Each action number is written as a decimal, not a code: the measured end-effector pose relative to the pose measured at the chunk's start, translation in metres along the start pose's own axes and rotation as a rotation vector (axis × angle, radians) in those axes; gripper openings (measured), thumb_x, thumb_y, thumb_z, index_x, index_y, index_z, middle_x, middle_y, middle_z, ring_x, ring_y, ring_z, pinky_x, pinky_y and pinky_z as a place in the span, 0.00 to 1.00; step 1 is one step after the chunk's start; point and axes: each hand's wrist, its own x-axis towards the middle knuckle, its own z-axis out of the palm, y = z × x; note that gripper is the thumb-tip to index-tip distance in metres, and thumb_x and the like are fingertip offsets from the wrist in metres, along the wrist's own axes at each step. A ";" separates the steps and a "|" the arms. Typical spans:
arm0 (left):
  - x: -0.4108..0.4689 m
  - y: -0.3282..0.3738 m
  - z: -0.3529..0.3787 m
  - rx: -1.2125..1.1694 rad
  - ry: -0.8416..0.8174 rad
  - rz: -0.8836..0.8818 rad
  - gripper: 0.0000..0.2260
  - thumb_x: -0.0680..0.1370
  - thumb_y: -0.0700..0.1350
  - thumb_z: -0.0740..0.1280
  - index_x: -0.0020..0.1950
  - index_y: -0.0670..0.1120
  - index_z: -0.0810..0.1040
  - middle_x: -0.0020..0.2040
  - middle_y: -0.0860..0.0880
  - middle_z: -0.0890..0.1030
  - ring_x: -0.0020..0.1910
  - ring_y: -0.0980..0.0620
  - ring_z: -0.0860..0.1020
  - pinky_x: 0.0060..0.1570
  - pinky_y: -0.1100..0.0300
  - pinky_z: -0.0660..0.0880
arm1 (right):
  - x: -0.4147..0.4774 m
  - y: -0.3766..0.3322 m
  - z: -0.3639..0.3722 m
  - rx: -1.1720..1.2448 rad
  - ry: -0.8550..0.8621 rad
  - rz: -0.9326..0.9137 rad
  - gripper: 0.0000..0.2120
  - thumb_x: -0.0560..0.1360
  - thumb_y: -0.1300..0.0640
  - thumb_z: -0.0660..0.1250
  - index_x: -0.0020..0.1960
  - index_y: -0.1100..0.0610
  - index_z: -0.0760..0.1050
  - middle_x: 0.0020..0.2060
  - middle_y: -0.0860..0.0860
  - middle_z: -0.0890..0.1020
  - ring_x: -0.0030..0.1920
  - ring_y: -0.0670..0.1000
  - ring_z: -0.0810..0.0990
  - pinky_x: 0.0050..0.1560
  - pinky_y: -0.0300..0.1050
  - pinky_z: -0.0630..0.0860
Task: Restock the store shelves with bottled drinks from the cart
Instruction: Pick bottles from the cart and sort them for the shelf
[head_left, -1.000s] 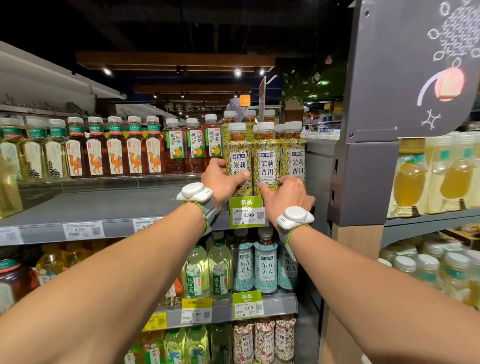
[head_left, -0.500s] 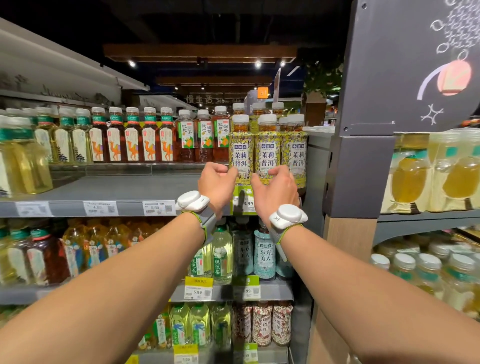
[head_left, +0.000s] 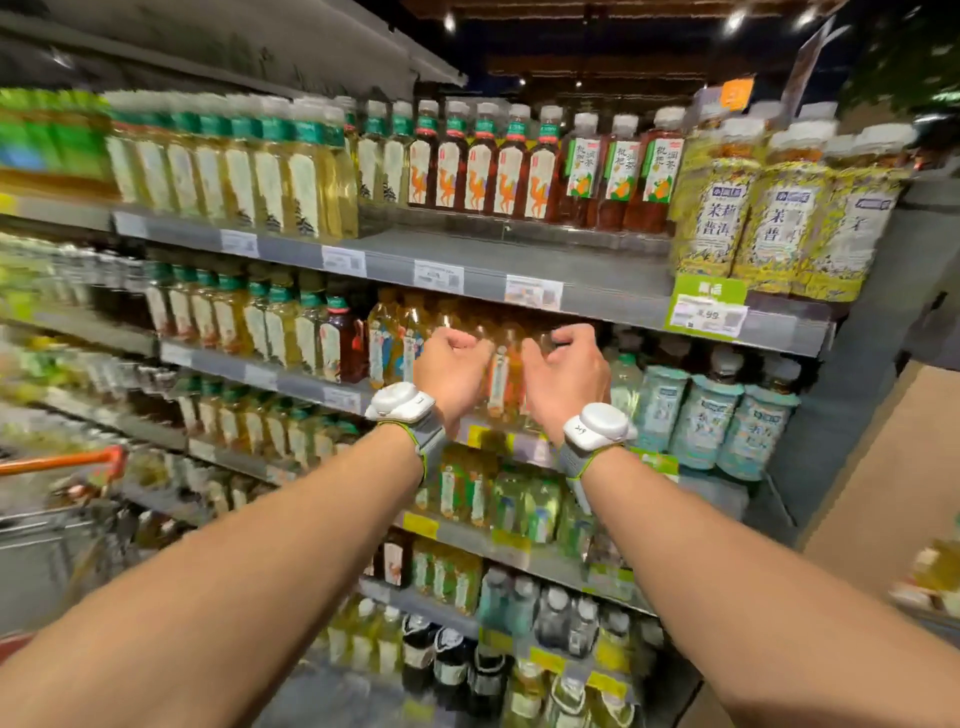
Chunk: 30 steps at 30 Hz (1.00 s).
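Holding both arms out in front, the person has the left hand (head_left: 451, 364) and the right hand (head_left: 566, 371) side by side, below and to the left of the green price tag (head_left: 707, 306). The fingers of both hands are curled loosely and hold nothing. The two hands are near each other but do not touch. Each wrist has a white band (head_left: 400, 402) on it.

Three yellow bottles (head_left: 769, 218) stand in a row right above the green price tag, on the grey shelf (head_left: 519, 254), touching one another. Dark red bottles (head_left: 483, 166) stand up and to the left of the tag, at the back of that shelf. Blue-green bottles (head_left: 706, 415) stand just below the tag. Orange bottles (head_left: 501, 374) are behind the hands.

The cart (head_left: 67, 460), with its orange handle, is far to the left of the tag and lower down. That side is blurry.
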 end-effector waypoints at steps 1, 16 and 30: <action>-0.002 -0.017 -0.024 0.034 0.007 -0.021 0.06 0.76 0.48 0.71 0.49 0.48 0.78 0.48 0.50 0.83 0.53 0.45 0.82 0.47 0.56 0.76 | -0.022 -0.006 0.018 -0.004 -0.029 0.013 0.14 0.75 0.46 0.71 0.55 0.54 0.75 0.46 0.52 0.84 0.53 0.58 0.80 0.45 0.47 0.66; -0.071 -0.211 -0.327 0.092 0.389 -0.426 0.06 0.77 0.48 0.70 0.49 0.48 0.74 0.50 0.46 0.81 0.54 0.43 0.79 0.49 0.54 0.72 | -0.302 -0.070 0.224 0.011 -0.683 -0.037 0.15 0.77 0.43 0.69 0.52 0.53 0.74 0.43 0.51 0.83 0.47 0.55 0.80 0.45 0.50 0.76; -0.114 -0.307 -0.492 0.198 1.009 -0.789 0.08 0.78 0.48 0.69 0.53 0.44 0.79 0.52 0.45 0.84 0.54 0.43 0.81 0.53 0.54 0.74 | -0.481 -0.127 0.389 0.128 -1.376 -0.288 0.13 0.77 0.46 0.68 0.53 0.53 0.73 0.47 0.53 0.82 0.49 0.56 0.80 0.48 0.51 0.76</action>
